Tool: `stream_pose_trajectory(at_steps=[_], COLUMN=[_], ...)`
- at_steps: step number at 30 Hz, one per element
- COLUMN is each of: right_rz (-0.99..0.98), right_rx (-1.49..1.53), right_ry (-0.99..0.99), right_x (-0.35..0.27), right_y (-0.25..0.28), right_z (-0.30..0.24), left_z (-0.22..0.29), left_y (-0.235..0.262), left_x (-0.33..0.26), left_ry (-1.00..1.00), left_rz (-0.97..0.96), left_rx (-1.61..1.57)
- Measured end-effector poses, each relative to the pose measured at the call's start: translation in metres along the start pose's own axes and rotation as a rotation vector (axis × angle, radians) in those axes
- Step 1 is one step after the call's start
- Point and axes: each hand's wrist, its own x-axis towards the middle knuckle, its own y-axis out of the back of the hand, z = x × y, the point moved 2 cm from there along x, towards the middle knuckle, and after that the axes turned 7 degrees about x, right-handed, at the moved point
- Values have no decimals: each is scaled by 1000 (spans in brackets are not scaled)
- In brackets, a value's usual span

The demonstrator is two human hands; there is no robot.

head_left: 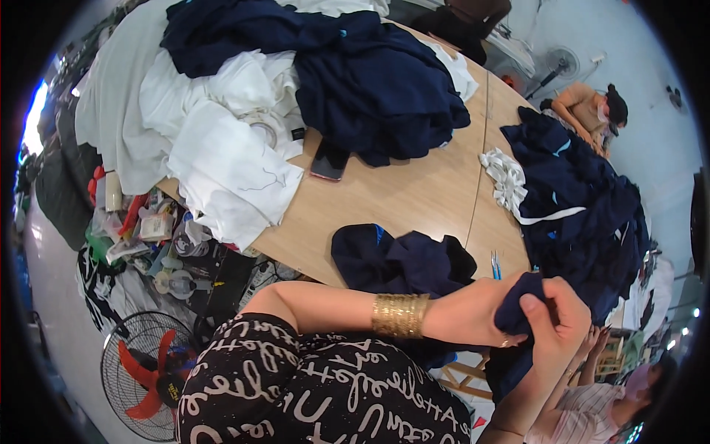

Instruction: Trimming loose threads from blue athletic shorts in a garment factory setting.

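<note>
My left hand [477, 312], with a wide gold bracelet at the wrist, reaches across to the right, its fingers partly hidden behind navy cloth. My right hand [560, 325] is closed on the same navy cloth [518, 305], thumb pressed against the fingers. The two hands almost touch, and the cloth is bunched between them, with a dark length hanging below. Just beyond my left wrist, a navy garment [403, 259] with a small bright blue patch lies crumpled at the table's near edge. A slim pair of blue snips [495, 265] rests beside it.
Navy garments [377, 89] and white cloth [229, 163] cover the table's far left; a phone [330, 160] lies by them. At right are a white strip bundle [504, 180] and another navy heap [577, 200]. A red-bladed fan [151, 374] stands lower left. Two people sit at right.
</note>
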Motion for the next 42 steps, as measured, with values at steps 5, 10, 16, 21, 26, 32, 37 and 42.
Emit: stream_pose_trajectory(at_steps=[5,10,16,21,26,32,37,42], right_rz=[256,146,105,499,521,359,-9,-331], right_rx=[418,585,32,100,509,865,708,-61], right_ry=[-82,-219,-277,-487,-784,-274,-313,241], right_x=[4,18,62,104,126,146,79,32], right_y=[12,-21,22,85,66,7,-86,-113], right_z=[-1,38,239,382,418,357,288,297], left_z=[24,-6,-64,-34,-40,-50,-56,-60], left_y=[-6,37,108,131,133,138,134,135], left_x=[15,-7,-40,-36,-44,-51,-47,-53], left_ry=[314,708,710,481,491,558,652,663], left_rz=[-600,-594,-100,84,105,250,251,215], left_rx=[-833,-712,-338,-600,-503,-314,-305,-240])
